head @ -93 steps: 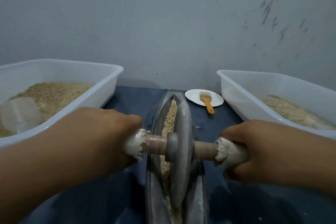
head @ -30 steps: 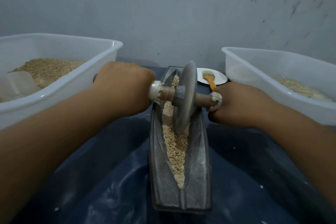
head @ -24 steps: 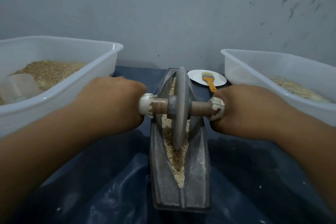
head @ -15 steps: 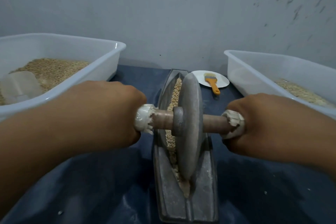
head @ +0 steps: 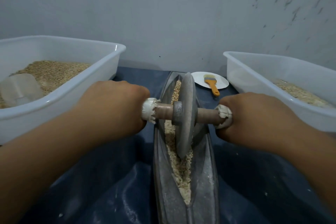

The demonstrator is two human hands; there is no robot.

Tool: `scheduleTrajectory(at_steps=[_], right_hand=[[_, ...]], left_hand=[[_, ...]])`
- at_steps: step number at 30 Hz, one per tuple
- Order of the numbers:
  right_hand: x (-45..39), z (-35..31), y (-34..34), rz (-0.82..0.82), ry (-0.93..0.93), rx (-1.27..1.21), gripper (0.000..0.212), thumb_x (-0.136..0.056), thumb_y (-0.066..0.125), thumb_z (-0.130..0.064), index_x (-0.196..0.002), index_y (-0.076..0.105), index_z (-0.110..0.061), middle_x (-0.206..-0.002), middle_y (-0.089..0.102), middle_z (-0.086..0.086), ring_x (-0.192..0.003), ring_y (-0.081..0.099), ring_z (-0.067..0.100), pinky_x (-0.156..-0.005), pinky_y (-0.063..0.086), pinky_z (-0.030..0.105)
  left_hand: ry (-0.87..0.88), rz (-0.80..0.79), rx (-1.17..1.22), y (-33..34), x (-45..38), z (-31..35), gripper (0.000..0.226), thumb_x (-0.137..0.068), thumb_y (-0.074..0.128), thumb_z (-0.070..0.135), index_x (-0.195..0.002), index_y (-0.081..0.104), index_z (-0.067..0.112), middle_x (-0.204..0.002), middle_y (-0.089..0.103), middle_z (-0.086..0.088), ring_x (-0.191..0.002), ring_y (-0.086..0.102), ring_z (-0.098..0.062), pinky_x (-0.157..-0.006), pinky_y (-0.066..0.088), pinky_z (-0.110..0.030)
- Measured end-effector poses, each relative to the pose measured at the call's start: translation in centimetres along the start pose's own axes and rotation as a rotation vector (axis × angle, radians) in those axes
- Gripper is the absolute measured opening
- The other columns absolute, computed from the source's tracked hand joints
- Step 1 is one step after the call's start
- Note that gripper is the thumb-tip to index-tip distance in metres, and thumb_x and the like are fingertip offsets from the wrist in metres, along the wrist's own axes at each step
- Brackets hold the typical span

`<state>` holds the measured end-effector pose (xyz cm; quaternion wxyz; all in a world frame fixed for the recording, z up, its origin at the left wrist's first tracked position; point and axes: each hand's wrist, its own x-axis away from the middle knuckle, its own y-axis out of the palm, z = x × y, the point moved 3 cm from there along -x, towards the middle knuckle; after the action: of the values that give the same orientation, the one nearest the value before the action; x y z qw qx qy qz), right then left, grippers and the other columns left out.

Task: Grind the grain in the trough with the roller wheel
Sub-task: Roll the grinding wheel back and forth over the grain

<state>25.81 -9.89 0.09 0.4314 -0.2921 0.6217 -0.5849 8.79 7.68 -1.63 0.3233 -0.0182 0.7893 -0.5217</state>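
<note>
The left hand (head: 112, 107) is closed in a fist around the left end of the axle (head: 163, 112), and the right hand (head: 254, 114) is closed the same way on the right end; each grips a stretch wrapped in white tape, knuckles up, fingers hidden underneath. Between them, right on the midline, the wheel (head: 186, 114) stands nearly upright, tilted a little, its lower edge sunk into the grain (head: 180, 167) about midway along the trough (head: 203, 178). The wheel looks like stone or cast metal, so it is probably heavy and rigid, and its own weight should do much of the crushing; the taped ends are the sensible holds, since the bare wood near the hub looks smoother and more likely to slip. The grain is loose and partly broken, paler near the close end, and could spill over the trough's sloped walls. The trough lies lengthwise on a dark blue table (head: 109, 178), between two white tubs (head: 101, 71) of grain; a brush (head: 211, 85) rests on a plate (head: 198, 78) beyond
</note>
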Motion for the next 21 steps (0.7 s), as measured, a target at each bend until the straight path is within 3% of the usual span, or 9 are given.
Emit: scheduleTrajectory(at_steps=[4, 10, 13, 17, 21], right_hand=[[-2.7, 0.4, 1.1, 0.095, 0.015, 0.103, 0.016, -0.068, 0.054, -0.042, -0.066, 0.049, -0.026, -0.059, 0.052, -0.007, -0.054, 0.049, 0.010, -0.047, 0.032, 0.024], [-5.0, 0.8, 1.9, 0.211, 0.066, 0.099, 0.020, -0.076, 0.057, -0.046, -0.070, 0.050, -0.028, -0.057, 0.039, -0.010, -0.051, 0.034, 0.012, -0.050, 0.026, 0.027], [-4.0, 0.9, 1.8, 0.140, 0.058, 0.060, 0.021, -0.073, 0.056, -0.042, -0.065, 0.044, -0.027, -0.060, 0.049, -0.007, -0.056, 0.048, 0.015, -0.049, 0.029, 0.026], [-0.7, 0.6, 0.4, -0.056, 0.008, -0.074, 0.014, -0.061, 0.059, -0.043, -0.069, 0.052, -0.034, -0.059, 0.058, -0.007, -0.054, 0.054, 0.007, -0.047, 0.037, 0.027], [2.3, 0.2, -1.4, -0.179, -0.058, -0.112, 0.031, -0.054, 0.053, -0.055, -0.084, 0.050, -0.050, -0.069, 0.060, -0.026, -0.059, 0.057, -0.002, -0.046, 0.046, 0.025]], left_hand=[[-0.070, -0.034, -0.002, 1.3, -2.0, -0.1, 0.029, -0.072, 0.061, 0.041, -0.062, 0.036, 0.029, -0.057, 0.045, 0.009, -0.048, 0.038, -0.007, -0.047, 0.025, -0.023], [-0.076, -0.054, 0.035, 1.7, -4.4, 0.2, 0.032, -0.073, 0.062, 0.039, -0.062, 0.034, 0.028, -0.059, 0.044, 0.009, -0.056, 0.044, -0.016, -0.057, 0.034, -0.027], [-0.050, -0.057, 0.010, 0.8, -3.5, 0.5, 0.031, -0.075, 0.061, 0.035, -0.063, 0.034, 0.028, -0.059, 0.045, 0.008, -0.054, 0.045, -0.013, -0.055, 0.035, -0.026], [-0.019, -0.125, -0.003, -1.0, -0.8, 0.3, 0.024, -0.073, 0.061, 0.039, -0.066, 0.040, 0.029, -0.060, 0.049, 0.009, -0.054, 0.046, -0.007, -0.053, 0.035, -0.025], [-0.019, -0.143, 0.003, -2.7, 1.8, -0.1, 0.021, -0.063, 0.060, 0.050, -0.069, 0.049, 0.034, -0.055, 0.048, 0.011, -0.051, 0.046, -0.002, -0.047, 0.034, -0.022]])
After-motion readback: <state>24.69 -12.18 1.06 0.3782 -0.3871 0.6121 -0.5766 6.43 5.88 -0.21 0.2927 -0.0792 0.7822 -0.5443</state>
